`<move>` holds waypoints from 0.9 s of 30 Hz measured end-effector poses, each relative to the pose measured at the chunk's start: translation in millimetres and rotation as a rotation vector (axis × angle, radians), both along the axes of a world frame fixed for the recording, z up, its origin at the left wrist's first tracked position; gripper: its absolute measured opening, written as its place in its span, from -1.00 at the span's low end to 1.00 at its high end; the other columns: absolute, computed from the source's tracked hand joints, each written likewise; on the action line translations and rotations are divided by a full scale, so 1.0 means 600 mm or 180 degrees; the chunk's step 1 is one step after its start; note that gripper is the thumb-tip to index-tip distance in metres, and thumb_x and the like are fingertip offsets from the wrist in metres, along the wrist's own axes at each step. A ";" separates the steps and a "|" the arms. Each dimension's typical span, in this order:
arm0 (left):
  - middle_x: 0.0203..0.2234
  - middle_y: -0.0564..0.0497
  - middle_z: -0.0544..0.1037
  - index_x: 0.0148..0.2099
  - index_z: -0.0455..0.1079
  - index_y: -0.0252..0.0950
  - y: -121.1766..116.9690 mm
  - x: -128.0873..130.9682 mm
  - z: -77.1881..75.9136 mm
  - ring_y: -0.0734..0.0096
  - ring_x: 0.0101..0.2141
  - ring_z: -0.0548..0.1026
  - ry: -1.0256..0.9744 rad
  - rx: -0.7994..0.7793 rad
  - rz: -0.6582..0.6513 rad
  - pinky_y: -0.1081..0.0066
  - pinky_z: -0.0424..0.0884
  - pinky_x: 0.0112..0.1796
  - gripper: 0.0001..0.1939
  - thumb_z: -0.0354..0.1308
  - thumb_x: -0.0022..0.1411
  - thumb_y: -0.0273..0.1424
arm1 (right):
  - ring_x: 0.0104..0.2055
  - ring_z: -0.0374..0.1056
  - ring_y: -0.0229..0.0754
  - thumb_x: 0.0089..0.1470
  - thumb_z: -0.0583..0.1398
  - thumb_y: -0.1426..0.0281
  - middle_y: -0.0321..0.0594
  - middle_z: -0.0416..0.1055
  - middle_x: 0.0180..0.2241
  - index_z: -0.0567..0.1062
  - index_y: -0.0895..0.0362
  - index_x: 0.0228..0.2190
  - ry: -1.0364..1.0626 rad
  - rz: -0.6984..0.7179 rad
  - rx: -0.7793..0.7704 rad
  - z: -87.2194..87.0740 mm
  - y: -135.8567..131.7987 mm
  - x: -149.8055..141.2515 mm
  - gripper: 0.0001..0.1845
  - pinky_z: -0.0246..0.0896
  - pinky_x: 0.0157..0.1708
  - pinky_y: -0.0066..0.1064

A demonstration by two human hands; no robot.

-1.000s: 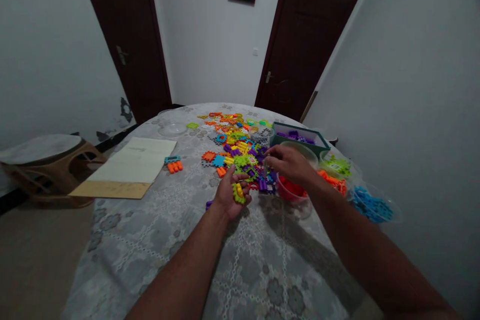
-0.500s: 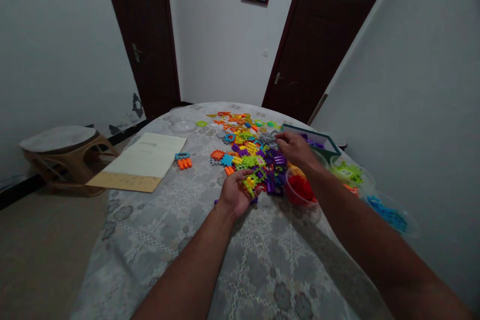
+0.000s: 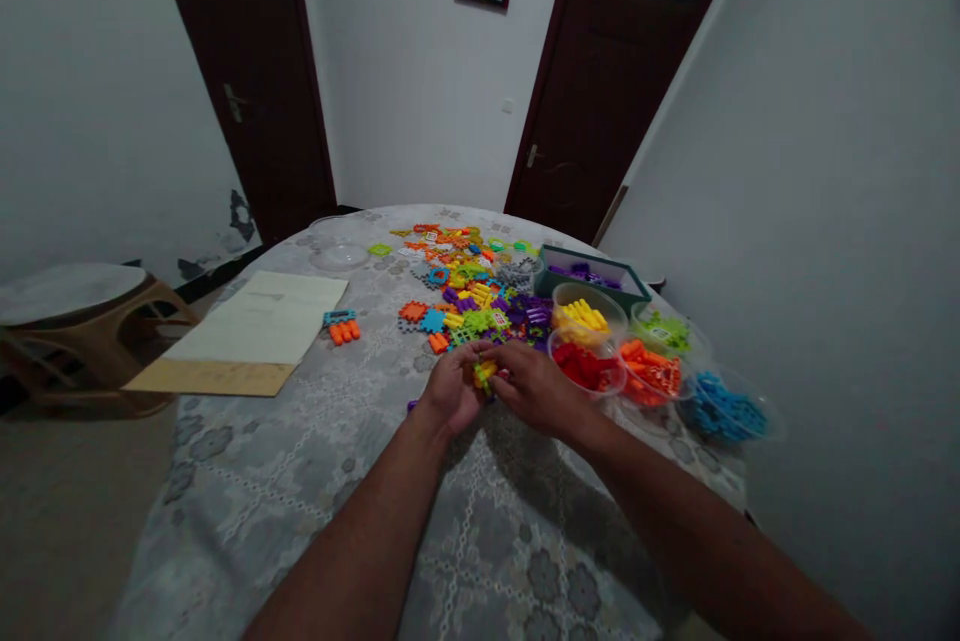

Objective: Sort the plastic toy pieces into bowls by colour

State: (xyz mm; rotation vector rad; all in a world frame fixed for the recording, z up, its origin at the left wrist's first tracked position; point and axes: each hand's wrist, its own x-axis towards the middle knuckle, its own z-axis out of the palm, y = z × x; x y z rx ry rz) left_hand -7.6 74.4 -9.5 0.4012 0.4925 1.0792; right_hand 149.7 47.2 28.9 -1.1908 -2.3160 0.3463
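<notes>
My left hand point(image 3: 452, 389) is curled around small yellow and green plastic building pieces point(image 3: 486, 374), held just above the near side of the pile. My right hand point(image 3: 534, 383) meets it from the right, its fingers pinched at the same pieces. Whether the right fingers hold a separate piece is hidden. Beyond both hands spreads a heap of mixed building pieces point(image 3: 480, 321) in green, purple, orange, blue and yellow. A purple piece point(image 3: 412, 406) peeks out beside my left wrist.
Round tubs of yellow pieces point(image 3: 581, 316), red pieces point(image 3: 581, 367), orange pieces point(image 3: 651, 373), green pieces point(image 3: 666, 331) and blue pieces point(image 3: 726, 409) stand at right. Behind them is a green box point(image 3: 637, 291) with purple pieces. A paper sheet point(image 3: 255, 326) lies left, near an orange-and-blue piece group point(image 3: 343, 326).
My right hand has come back from the grey pieces near the box to my left hand, and its fingers now touch the pieces there. The view has shifted slightly right.
</notes>
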 end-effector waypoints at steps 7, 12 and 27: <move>-0.33 -0.17 0.61 -0.16 0.52 -0.39 -0.006 0.002 -0.003 0.26 -0.38 0.61 0.0075 0.0013 -0.0154 0.31 0.59 -0.34 -0.81 0.11 0.21 -0.53 | -0.16 0.47 -0.13 0.27 0.26 0.50 -0.16 0.55 -0.20 0.56 0.14 -0.16 0.0097 -0.0224 0.0036 -0.001 -0.010 0.026 -0.89 0.31 -0.14 -0.32; -0.28 -0.18 0.62 -0.14 0.53 -0.37 -0.008 0.005 -0.004 0.20 -0.28 0.66 0.0157 0.0154 -0.0197 0.18 0.64 -0.17 -0.88 0.20 0.31 -0.46 | -0.23 0.47 -0.16 0.28 0.25 0.46 -0.21 0.56 -0.26 0.55 0.11 -0.19 0.0154 -0.0550 0.0376 0.022 0.004 0.075 -0.93 0.29 -0.19 -0.36; -0.36 -0.03 0.59 -0.23 0.52 -0.31 0.002 0.016 -0.016 0.43 -0.41 0.53 0.0758 0.0457 0.0203 0.40 0.56 -0.32 -0.63 0.56 0.03 -0.25 | -0.21 0.58 -0.08 0.32 0.19 0.30 -0.12 0.66 -0.16 0.60 0.09 -0.02 0.0448 -0.1331 0.0422 0.030 -0.013 0.107 -0.72 0.43 -0.14 -0.25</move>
